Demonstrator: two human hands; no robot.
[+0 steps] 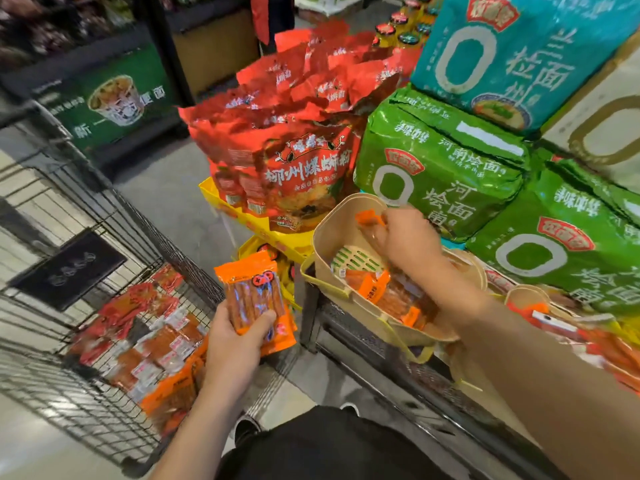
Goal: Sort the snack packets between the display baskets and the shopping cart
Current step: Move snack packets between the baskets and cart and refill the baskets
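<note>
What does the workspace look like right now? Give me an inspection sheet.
Surface: dark shelf edge carrying the baskets.
Job's things: beige basket with orange packets inside; second basket to its right; cart holding red and orange packets.
Clutter: red noodle bags, green noodle packs.
Grippers: left hand grips an orange packet stack; right hand pinches an orange packet over the beige basket.
Cables: nothing seen.
Surroundings: shop aisle, grey floor.
</note>
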